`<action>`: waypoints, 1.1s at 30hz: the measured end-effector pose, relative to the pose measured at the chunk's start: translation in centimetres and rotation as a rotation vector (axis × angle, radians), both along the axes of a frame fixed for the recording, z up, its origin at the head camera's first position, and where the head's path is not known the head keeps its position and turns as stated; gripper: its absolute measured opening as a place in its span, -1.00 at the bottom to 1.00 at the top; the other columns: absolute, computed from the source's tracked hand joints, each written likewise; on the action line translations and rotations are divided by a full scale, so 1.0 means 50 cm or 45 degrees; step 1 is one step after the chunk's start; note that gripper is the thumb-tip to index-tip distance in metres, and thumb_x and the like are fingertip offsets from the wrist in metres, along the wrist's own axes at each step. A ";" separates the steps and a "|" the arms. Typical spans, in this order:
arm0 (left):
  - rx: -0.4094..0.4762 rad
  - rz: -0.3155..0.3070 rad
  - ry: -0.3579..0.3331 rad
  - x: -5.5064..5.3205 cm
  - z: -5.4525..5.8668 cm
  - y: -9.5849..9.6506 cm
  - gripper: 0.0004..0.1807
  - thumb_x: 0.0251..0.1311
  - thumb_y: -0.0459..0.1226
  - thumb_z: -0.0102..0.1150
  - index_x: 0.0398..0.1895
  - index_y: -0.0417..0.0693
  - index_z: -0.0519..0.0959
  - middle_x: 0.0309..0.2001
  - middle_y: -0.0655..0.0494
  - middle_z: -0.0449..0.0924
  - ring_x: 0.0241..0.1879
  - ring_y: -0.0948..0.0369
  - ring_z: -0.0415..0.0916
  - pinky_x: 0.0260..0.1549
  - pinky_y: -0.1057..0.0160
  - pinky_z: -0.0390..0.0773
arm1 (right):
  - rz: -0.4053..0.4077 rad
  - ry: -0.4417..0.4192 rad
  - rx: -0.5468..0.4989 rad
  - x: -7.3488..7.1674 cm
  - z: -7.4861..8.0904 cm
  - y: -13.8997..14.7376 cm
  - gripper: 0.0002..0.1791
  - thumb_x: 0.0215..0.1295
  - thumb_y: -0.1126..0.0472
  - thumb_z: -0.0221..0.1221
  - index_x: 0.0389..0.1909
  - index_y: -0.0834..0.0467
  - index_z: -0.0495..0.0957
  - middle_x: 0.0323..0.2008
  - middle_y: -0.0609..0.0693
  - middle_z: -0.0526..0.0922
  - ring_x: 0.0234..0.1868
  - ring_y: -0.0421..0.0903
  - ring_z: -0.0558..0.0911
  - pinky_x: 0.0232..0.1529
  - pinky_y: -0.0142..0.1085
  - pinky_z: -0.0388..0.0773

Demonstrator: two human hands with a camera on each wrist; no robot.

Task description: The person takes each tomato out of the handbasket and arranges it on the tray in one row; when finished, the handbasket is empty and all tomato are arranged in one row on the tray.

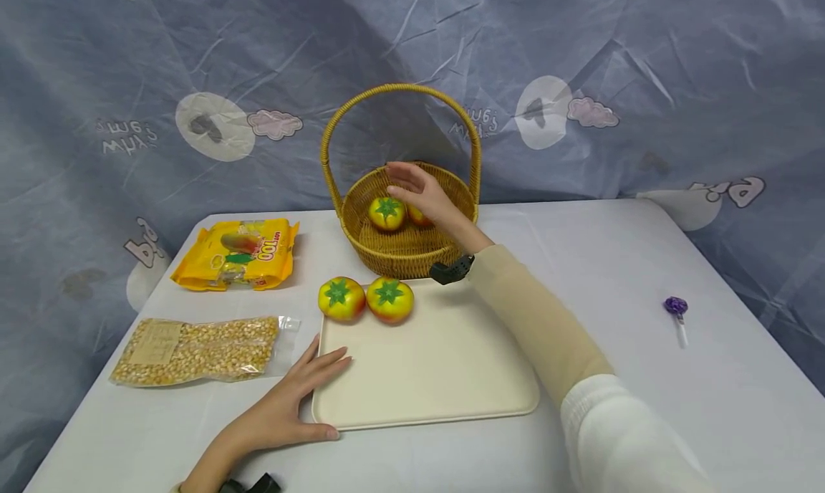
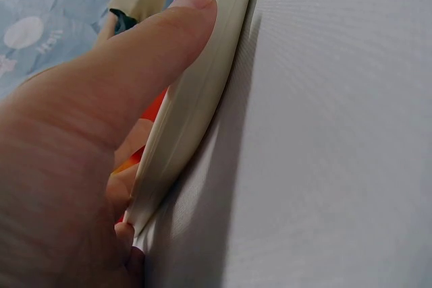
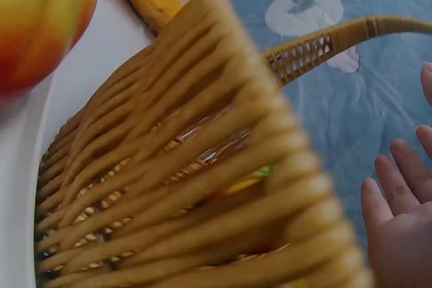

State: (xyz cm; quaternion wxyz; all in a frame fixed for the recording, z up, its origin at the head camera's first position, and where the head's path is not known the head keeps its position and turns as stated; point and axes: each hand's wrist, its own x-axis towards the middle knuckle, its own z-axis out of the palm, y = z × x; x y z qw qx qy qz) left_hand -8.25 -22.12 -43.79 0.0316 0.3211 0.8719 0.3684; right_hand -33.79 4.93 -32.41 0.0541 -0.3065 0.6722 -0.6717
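Observation:
My right hand (image 1: 425,193) hovers over the wicker basket (image 1: 407,264), its fingers loosely extended and nothing held. Inside the basket lie two yellow-red tomatoes with green star tops; one tomato (image 1: 387,213) shows whole, while the other tomato (image 1: 419,216) is partly behind the hand. In the right wrist view the fingers (image 3: 398,190) are spread apart above the rim. My left hand (image 1: 290,400) rests with spread fingers at the near-left corner of the cream tray (image 1: 432,364). A left tomato (image 1: 341,299) and a right tomato (image 1: 389,300) sit side by side at the tray's far-left corner.
A yellow candy packet (image 1: 238,254) and a clear bag of corn kernels (image 1: 200,350) lie on the left. Far to the right is a purple lollipop (image 1: 677,314). The tall basket handle (image 1: 401,89) arches above the right hand. Behind the table hangs a grey-blue cloth (image 1: 283,41).

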 end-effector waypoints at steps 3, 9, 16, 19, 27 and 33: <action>0.002 -0.004 0.007 -0.001 0.000 0.000 -0.05 -0.11 0.11 0.39 0.39 0.08 0.24 0.39 0.08 0.11 0.38 -0.18 -0.35 0.04 -0.44 -0.03 | -0.052 -0.042 -0.004 -0.020 -0.025 -0.005 -0.44 0.32 0.34 0.09 0.32 0.31 0.21 0.28 0.21 0.27 0.26 -0.03 0.30 0.17 -0.34 0.27; -0.009 0.004 0.005 -0.001 0.000 -0.001 -0.05 -0.12 0.12 0.38 0.39 0.08 0.24 0.39 0.08 0.11 0.38 -0.17 -0.35 0.06 -0.42 -0.04 | -0.100 0.007 0.086 -0.035 -0.042 -0.010 -0.43 0.32 0.32 0.11 0.31 0.32 0.22 0.27 0.20 0.28 0.26 -0.01 0.30 0.20 -0.31 0.23; 0.003 0.000 -0.005 -0.001 0.000 0.000 -0.05 -0.12 0.11 0.39 0.39 0.06 0.25 0.39 0.07 0.11 0.38 -0.18 -0.35 0.06 -0.43 -0.04 | -0.137 0.012 0.342 -0.044 -0.045 -0.015 -0.37 0.28 0.23 0.18 0.34 0.24 0.21 0.29 0.10 0.28 0.28 -0.04 0.26 0.24 -0.26 0.17; 0.005 -0.005 -0.005 0.000 0.001 0.000 -0.05 -0.12 0.11 0.39 0.39 0.06 0.24 0.39 0.07 0.11 0.38 -0.19 -0.35 0.06 -0.43 -0.04 | -0.114 0.010 0.405 -0.050 -0.048 -0.018 -0.34 0.27 0.24 0.18 0.34 0.27 0.18 0.31 0.13 0.24 0.31 0.00 0.22 0.27 -0.23 0.12; 0.007 -0.006 -0.016 -0.002 -0.001 -0.001 -0.05 -0.12 0.10 0.39 0.39 0.09 0.23 0.39 0.08 0.10 0.39 -0.15 -0.37 0.07 -0.42 -0.05 | -0.086 0.043 0.590 -0.061 -0.050 -0.027 -0.29 0.25 0.23 0.21 0.35 0.31 0.13 0.33 0.21 0.18 0.34 0.06 0.16 0.27 -0.15 0.12; -0.001 0.013 -0.028 -0.003 -0.004 -0.003 -0.04 -0.14 0.12 0.40 0.39 0.13 0.24 0.40 0.11 0.10 0.39 -0.11 -0.37 0.08 -0.40 -0.04 | -0.111 0.200 0.806 -0.058 -0.049 -0.037 -0.27 0.24 0.19 0.23 0.36 0.28 0.14 0.31 0.19 0.23 0.31 0.03 0.22 0.24 -0.21 0.18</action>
